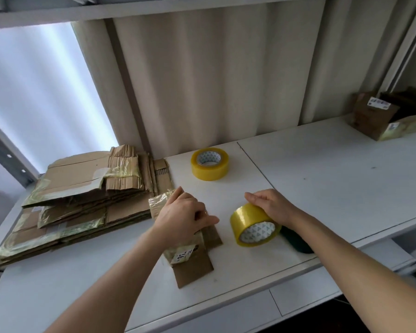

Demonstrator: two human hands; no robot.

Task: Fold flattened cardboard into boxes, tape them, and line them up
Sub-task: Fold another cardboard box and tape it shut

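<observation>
Left hand (181, 218) grips small flattened cardboard piece (195, 263) at 6 o'clock on white table (334, 179). Right hand (271, 206), at 4, fingers curled over tilted tape roll (253, 225). Flat cardboard stack (82, 200) at 9. Second tape roll (209, 163) at 12. Boxes (380, 118) far at 2.

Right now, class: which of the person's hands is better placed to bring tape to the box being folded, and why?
The right hand. It already grips the tilted near tape roll just beside the small cardboard box, while the left hand is busy holding that box down.
</observation>
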